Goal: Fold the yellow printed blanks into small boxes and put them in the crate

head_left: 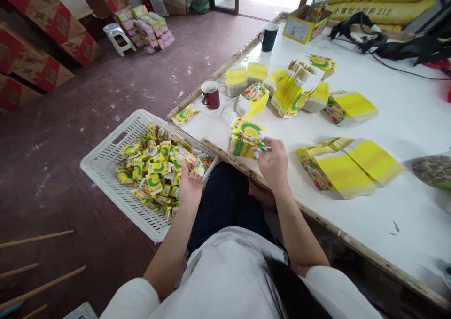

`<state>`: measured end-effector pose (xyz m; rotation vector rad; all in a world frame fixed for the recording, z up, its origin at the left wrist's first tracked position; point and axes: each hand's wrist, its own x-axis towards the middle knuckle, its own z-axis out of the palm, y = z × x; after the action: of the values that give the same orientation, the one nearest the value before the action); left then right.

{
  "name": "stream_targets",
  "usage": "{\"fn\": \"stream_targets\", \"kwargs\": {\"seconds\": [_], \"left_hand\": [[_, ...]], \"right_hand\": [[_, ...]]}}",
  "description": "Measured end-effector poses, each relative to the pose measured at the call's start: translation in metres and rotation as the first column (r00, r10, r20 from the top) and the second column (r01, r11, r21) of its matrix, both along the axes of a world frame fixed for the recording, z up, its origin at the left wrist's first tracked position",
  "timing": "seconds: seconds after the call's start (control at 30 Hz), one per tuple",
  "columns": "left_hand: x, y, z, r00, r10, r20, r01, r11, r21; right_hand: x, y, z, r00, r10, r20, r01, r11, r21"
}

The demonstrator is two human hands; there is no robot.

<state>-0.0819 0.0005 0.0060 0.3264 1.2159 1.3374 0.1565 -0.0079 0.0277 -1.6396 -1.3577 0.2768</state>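
My left hand (pixel 190 185) reaches into a white plastic basket (pixel 105 161) on the floor and closes on a small folded yellow-green carton (pixel 186 161). Many such small cartons (pixel 151 168) fill the basket. My right hand (pixel 273 161) rests at the near edge of the white table (pixel 405 121), its fingers touching a stack of flat yellow-green carton blanks (pixel 244 138). Its fingers are partly spread over the stack.
More stacks of flat blanks (pixel 292 93) and fanned yellow sheets (pixel 347 166) lie on the table. A red mug (pixel 210 95) and a dark mug (pixel 269 37) stand near its left edge. Cardboard boxes (pixel 38 42) line the left wall. Wooden sticks (pixel 38 286) lie on the floor.
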Motion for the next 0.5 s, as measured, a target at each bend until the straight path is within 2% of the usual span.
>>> {"fn": "stream_targets", "kwargs": {"seconds": [0.07, 0.13, 0.2, 0.37, 0.5], "left_hand": [[0.002, 0.001, -0.003, 0.997, 0.035, 0.070, -0.022, 0.984, -0.175], [0.008, -0.003, -0.003, 0.997, 0.001, 0.074, 0.014, 0.979, -0.203], [0.013, -0.009, -0.002, 0.995, -0.062, 0.082, 0.076, 0.982, -0.175], [0.022, -0.021, -0.003, 0.976, -0.212, 0.041, 0.216, 0.970, -0.114], [0.032, -0.027, -0.007, 0.928, -0.370, 0.041, 0.369, 0.929, 0.028]], "right_hand": [[0.014, 0.023, 0.003, 0.982, -0.112, 0.151, 0.132, 0.983, -0.129], [0.022, 0.041, 0.001, 0.960, -0.127, 0.250, 0.196, 0.941, -0.274], [0.026, 0.054, -0.003, 0.951, -0.099, 0.294, 0.204, 0.913, -0.353], [0.028, 0.062, -0.006, 0.961, -0.056, 0.272, 0.142, 0.941, -0.308], [0.017, 0.043, 0.006, 0.990, -0.084, 0.109, 0.105, 0.973, -0.204]]}}
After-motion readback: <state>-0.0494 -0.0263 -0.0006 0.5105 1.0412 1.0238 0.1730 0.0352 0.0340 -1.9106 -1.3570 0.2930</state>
